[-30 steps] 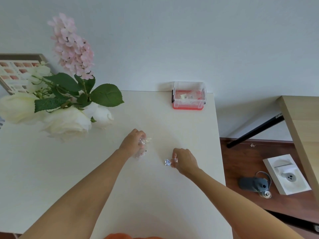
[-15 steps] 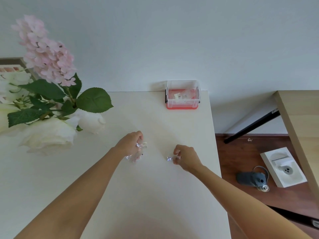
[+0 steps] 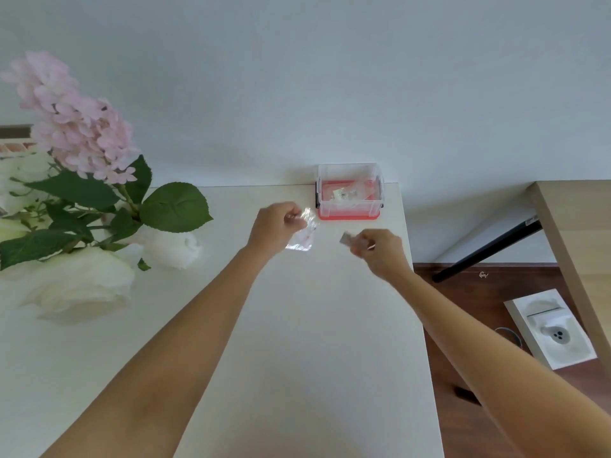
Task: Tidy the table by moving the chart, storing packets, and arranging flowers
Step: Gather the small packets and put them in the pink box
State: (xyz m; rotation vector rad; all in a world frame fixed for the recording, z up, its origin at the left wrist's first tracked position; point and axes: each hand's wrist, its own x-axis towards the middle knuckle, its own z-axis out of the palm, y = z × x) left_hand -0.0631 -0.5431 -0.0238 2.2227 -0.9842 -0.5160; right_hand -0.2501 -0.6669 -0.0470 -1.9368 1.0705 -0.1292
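Note:
My left hand (image 3: 274, 226) pinches a clear plastic packet (image 3: 302, 234) that hangs above the white table (image 3: 297, 358). My right hand (image 3: 380, 252) grips a small silvery packet (image 3: 347, 239) between its fingertips. Both hands hover just in front of a clear storage box with a red base (image 3: 348, 209) at the table's far right edge; it holds a few packets. On the left stands a bunch of white roses (image 3: 82, 285) and a pink hydrangea (image 3: 76, 123) with green leaves. A sliver of the chart (image 3: 13, 147) shows behind the flowers.
The table's right edge drops to a wooden floor with a white square device (image 3: 552, 328) on it. A light wooden table (image 3: 578, 242) with a black leg stands at the far right. The wall runs close behind the box.
Both hands have lifted off the table and moved forward toward the box, each carrying its packet. The view has shifted, so the flowers sit further left.

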